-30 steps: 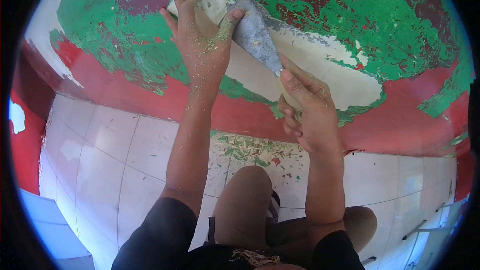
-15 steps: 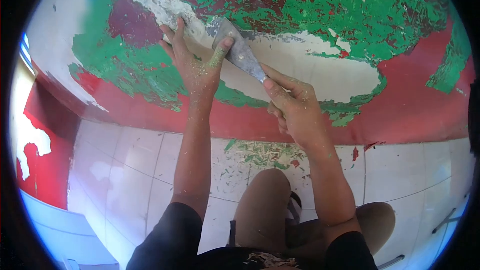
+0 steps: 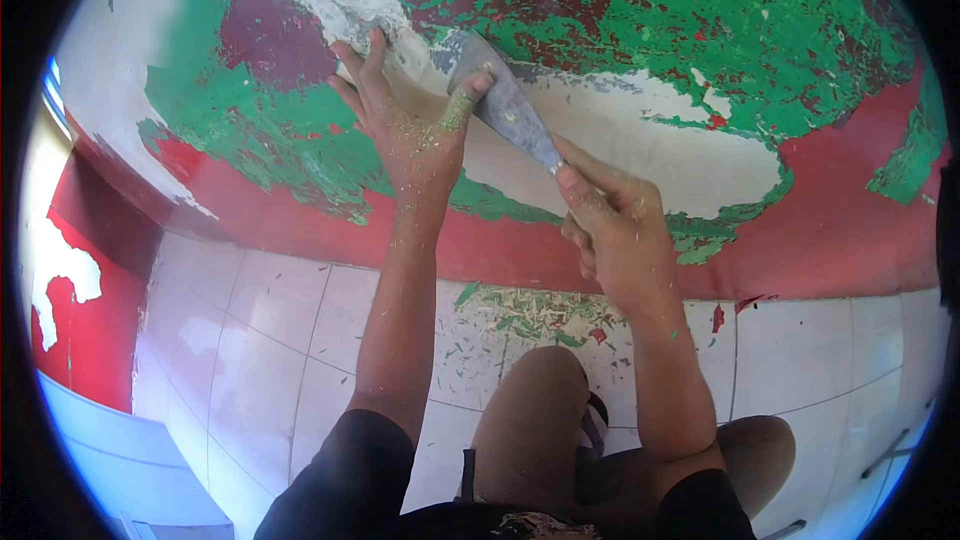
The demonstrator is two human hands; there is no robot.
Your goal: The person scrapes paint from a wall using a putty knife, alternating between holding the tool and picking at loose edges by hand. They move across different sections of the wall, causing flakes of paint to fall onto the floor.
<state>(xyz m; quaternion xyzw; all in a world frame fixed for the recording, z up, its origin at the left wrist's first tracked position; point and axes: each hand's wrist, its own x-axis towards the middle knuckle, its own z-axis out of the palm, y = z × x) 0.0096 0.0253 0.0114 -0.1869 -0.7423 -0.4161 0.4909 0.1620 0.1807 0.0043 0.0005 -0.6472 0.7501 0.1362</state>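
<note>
Head camera shows a paint scraper [image 3: 510, 115] in the upper middle of the frame, wide end pointing up and left, narrow neck running down and right. It's over the patchy wall [image 3: 840, 245], right by a pale bare patch [image 3: 660, 155] with ragged green paint [image 3: 700, 30] above it. Can't tell from this angle if the edge is actually touching.

Right hand [image 3: 620, 215] has its fingers curled closed around the handle end, thumb up near the neck. The handle itself is pretty much buried in that grip. Left hand [image 3: 415, 140] is spread wide: thumb resting on the blade's face near the wide end, other fingers fanned toward the upper left, by the wall. It's not wrapped around anything.

As for how it'd handle, I'd guess light, with a stiff, thin metal blade, maybe a little give toward the wide end. Doesn't look fragile. Handle's the place to hold it, thumb up by the neck for control; the flat of the blade is fine for a steadying thumb, but I'd stay off the front edge. There's dust and bits on the left hand, so the metal could be a bit slippery. More flakes [image 3: 545, 315] lie on the tiled floor [image 3: 270, 290], lower middle of the frame.
</note>
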